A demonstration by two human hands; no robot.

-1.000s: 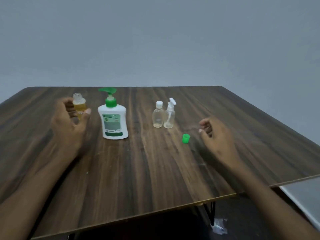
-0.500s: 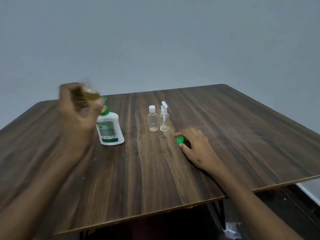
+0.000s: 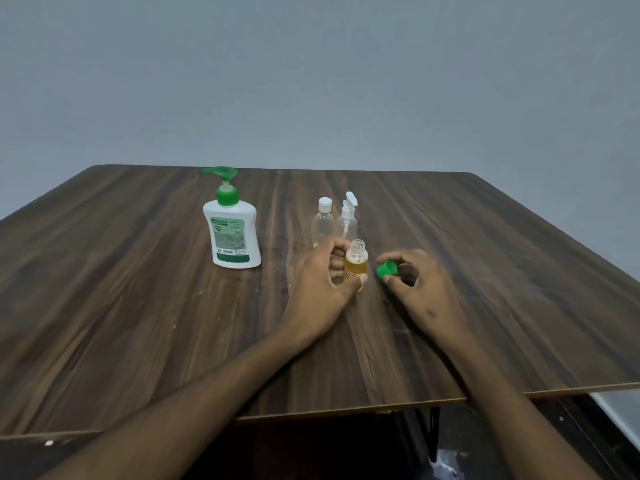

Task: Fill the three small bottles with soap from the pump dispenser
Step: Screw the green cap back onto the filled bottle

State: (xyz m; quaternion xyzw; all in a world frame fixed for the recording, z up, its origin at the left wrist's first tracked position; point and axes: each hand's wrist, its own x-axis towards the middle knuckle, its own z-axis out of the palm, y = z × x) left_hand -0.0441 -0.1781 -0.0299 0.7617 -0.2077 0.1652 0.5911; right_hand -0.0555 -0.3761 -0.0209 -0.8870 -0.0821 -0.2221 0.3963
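Relocated since half a second ago: the small open bottle of amber soap (image 3: 355,264), then raised at the left near the pump dispenser, now stands at table centre, gripped by the left hand (image 3: 323,289) with thumb in front and fingers curled behind; the green cap (image 3: 387,269), then lying on the wood under the reaching right hand (image 3: 420,289), is now pinched in that hand's fingertips, just beside the bottle's neck and tilted with its open side upward. Pump dispenser (image 3: 232,227): white body, green pump head, upright, well to the left, untouched. Clear bottle with white screw cap (image 3: 322,221) and clear spray bottle (image 3: 347,218): standing side by side just behind the held bottle, both capped and apparently empty. Support: dark wood-grain table (image 3: 138,306). Step in hand, by judgement: closing the first filled bottle; one of three appears done. Next move calls for turning the cap mouth-down, seating it squarely on the threaded neck and twisting while the left hand steadies the bottle; a crooked start risks cross-threading or tipping soap out.
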